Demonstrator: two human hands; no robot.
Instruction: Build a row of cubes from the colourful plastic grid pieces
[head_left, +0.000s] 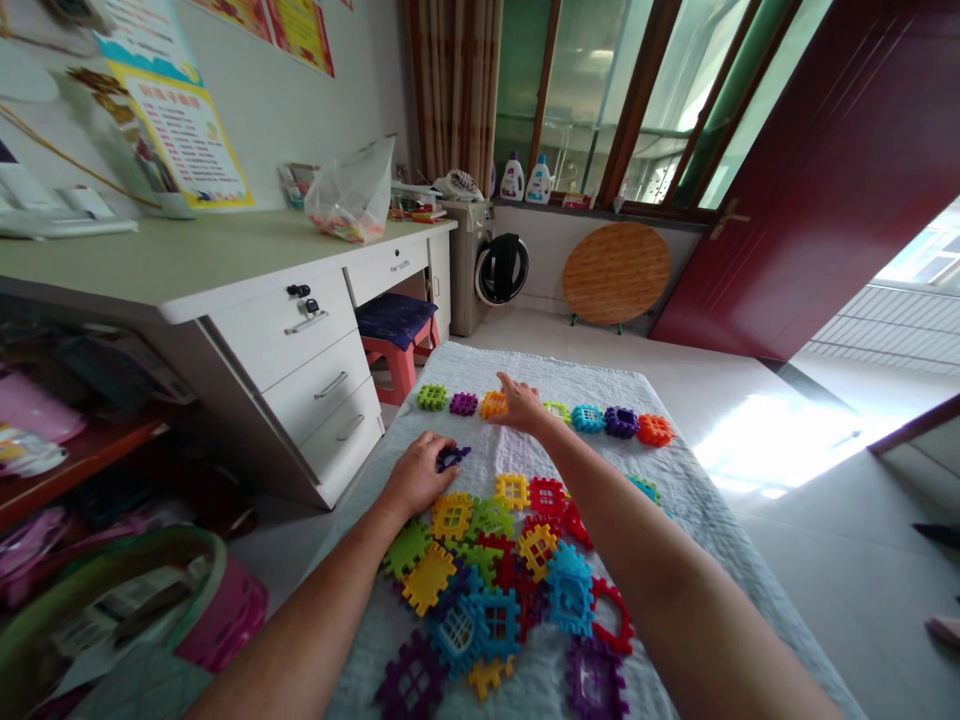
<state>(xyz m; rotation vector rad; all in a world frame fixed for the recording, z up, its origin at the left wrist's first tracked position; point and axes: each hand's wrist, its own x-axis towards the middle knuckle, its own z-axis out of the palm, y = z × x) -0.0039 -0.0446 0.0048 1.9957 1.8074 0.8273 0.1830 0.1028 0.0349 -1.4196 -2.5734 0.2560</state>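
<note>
My left hand (421, 473) is closed on a dark purple interlocking building piece (453, 458) over the cloth. Farther forward, my right hand (519, 403) has its thumb and fingers around the right side of an orange block (493, 404) in the back row. That row also has a green block (432, 397), a purple block (463, 403), a yellow-green block (556, 411), a blue block (587, 418), a dark purple block (622, 421) and an orange-red block (655, 430). Loose notched pieces lie piled nearer me, including a yellow piece (430, 578) and a blue piece (570, 590).
A pale blue cloth (600, 380) covers the work surface. On the left stands a white desk (262, 340) with drawers and a plastic bag (352, 195) on top. A stool (397, 335), a washing machine (469, 270) and a round wooden tabletop (617, 272) are beyond.
</note>
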